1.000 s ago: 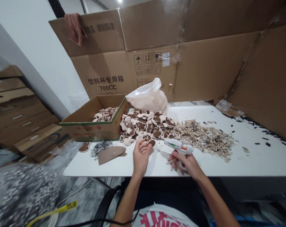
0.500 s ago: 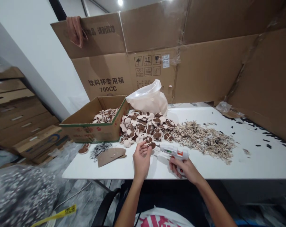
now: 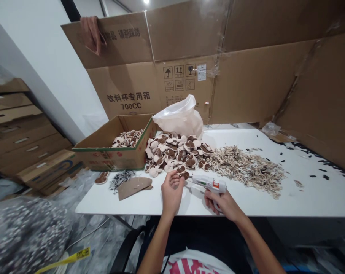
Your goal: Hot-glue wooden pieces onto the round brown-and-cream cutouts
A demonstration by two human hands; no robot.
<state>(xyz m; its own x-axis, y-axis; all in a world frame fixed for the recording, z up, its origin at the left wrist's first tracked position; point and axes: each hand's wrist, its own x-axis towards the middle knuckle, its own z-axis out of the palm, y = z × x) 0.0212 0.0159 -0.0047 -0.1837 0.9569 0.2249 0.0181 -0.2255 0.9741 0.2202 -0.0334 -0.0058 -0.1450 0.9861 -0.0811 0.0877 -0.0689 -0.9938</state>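
Observation:
My left hand (image 3: 172, 191) pinches a brown fabric piece with a pale edge (image 3: 184, 174) between thumb and fingers. In my right hand (image 3: 222, 203) is a white glue gun (image 3: 209, 182) with an orange part, its nozzle pointing left at the brown piece. From this view I cannot tell whether the tip touches it. Just behind my left hand lies a heap of similar brown and cream fabric pieces (image 3: 172, 152). To the right of that heap spreads a pile of thin cream cord pieces (image 3: 246, 167).
A cardboard box (image 3: 112, 159) holding more pieces stands at the left, with a white plastic bag (image 3: 180, 116) beside it. Brown card (image 3: 134, 188) and black scraps (image 3: 122, 180) lie on the white table (image 3: 104, 203). Tall cardboard sheets (image 3: 186, 34) wall the back.
The brown piece in my left hand has turned, showing more of its brown face. The glue gun has shifted very slightly left. The whole view has moved a little.

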